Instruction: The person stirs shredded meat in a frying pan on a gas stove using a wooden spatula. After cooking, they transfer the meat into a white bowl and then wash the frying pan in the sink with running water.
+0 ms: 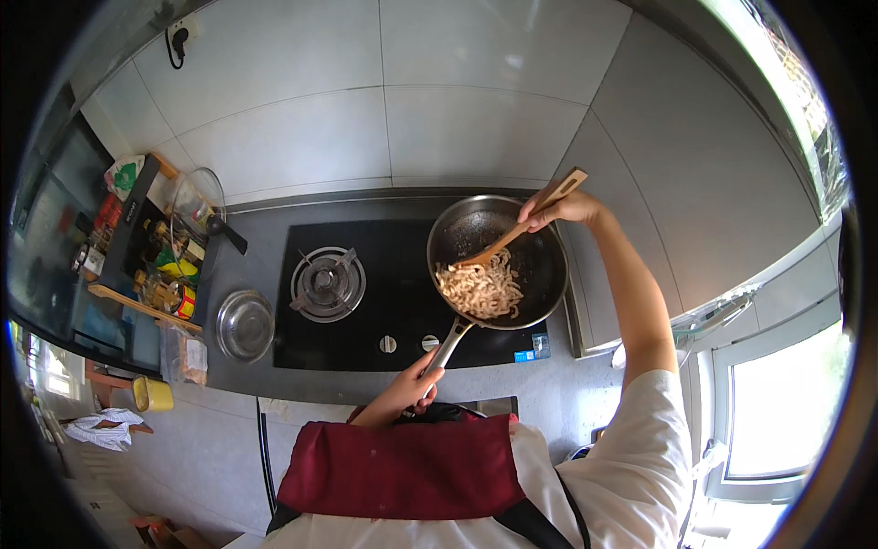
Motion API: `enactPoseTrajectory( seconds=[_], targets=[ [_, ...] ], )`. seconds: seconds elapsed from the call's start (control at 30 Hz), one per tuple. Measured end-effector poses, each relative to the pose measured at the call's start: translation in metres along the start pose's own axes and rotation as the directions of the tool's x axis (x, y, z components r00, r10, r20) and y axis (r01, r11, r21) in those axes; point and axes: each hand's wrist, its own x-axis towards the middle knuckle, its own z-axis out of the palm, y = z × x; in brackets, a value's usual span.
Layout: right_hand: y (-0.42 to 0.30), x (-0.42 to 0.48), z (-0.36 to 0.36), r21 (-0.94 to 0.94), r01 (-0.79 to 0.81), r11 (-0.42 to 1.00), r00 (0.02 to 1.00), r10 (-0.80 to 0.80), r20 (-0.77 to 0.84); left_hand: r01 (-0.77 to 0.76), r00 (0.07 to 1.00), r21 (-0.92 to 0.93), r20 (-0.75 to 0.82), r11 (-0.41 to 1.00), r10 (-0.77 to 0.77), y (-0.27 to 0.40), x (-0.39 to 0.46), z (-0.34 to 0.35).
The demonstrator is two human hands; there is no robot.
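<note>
My left hand (411, 386) grips the metal handle (447, 350) of a dark frying pan (542, 291), which is over the right side of the gas hob (394, 274). A wooden spatula (511, 235) is held in my right hand (564, 207), above the pan's far right rim. Its blade slants down into the pan and touches a heap of pale, browned strips of food (483, 285), perhaps shredded meat. The food lies in the near left half of the pan. Whatever burner is beneath the pan is hidden.
A bare gas burner (328, 283) is on the hob's left, with two control knobs (388, 344) at the front. Left of the hob sits a clear glass bowl (245, 326). Beyond it, a rack (140, 199) holds bottles and a glass lid (223, 230). Tiled walls (288, 137) rise behind.
</note>
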Motion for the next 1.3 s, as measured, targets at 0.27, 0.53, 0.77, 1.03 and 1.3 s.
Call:
enactPoseTrajectory(
  seconds=[0.27,0.53,0.77,1.03,1.3],
  targets=[
    [-0.077,-0.095,0.056,-0.367,0.042,0.929,0.999,-0.032,0.032,0.027,0.999,-0.074,0.024,0.997,-0.025,0.013,-0.009,-0.006],
    [-0.005,-0.088,0.101,-0.511,0.167,0.843,0.919,-0.32,-0.228,0.062,0.995,-0.12,0.083,0.991,-0.052,0.007,-0.003,-0.014],
    [0.057,-0.068,0.128,-0.597,0.145,0.789,0.881,-0.378,-0.285,0.019,0.993,-0.178,0.118,0.984,0.002,-0.01,0.009,-0.024],
    [-0.054,-0.139,0.137,-0.542,0.101,0.834,0.95,-0.243,-0.197,-0.039,0.995,-0.097,0.091,0.994,0.048,-0.03,0.014,-0.032],
    [0.02,-0.081,0.146,-0.558,0.1,0.824,0.821,-0.385,-0.422,-0.034,0.997,-0.055,0.06,0.998,0.038,-0.028,0.014,-0.029]
  ],
)
